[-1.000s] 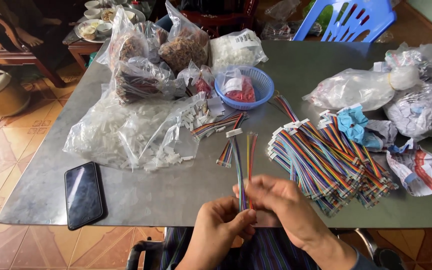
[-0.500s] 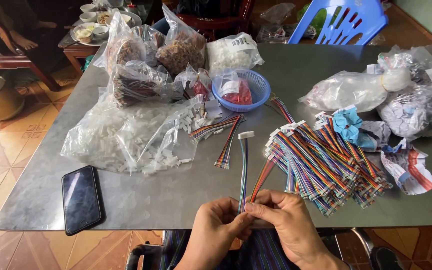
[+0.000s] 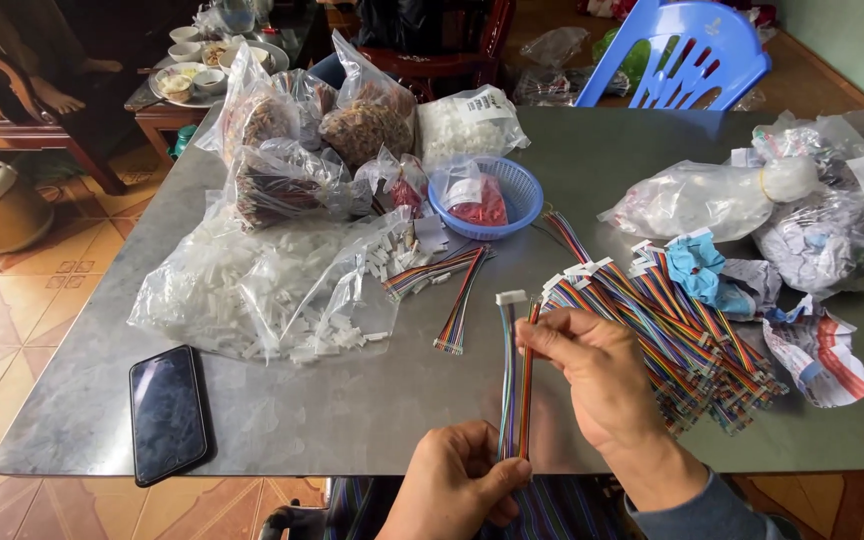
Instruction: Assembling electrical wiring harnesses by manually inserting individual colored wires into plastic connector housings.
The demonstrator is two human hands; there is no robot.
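My left hand (image 3: 464, 482) pinches the near end of a multicoloured ribbon cable (image 3: 512, 385) at the table's front edge. My right hand (image 3: 597, 375) grips the same cable higher up, just below its white plastic connector (image 3: 510, 298). The cable stands almost upright between the two hands. To the right of my right hand lies a large pile of the same rainbow cables with white connectors (image 3: 682, 330). A few loose cables (image 3: 457, 300) lie on the table to the left of the held one.
A grey table (image 3: 332, 410) holds an open clear bag of white connector housings (image 3: 272, 290), a black phone (image 3: 167, 412), a blue basket (image 3: 487, 195), several filled plastic bags (image 3: 352, 130) and crumpled bags (image 3: 812, 230). A blue plastic chair (image 3: 682, 55) stands behind.
My right hand has slid up along the cable from the front edge towards the connector. The cable is now stretched upright. My left hand keeps its hold on the near end.
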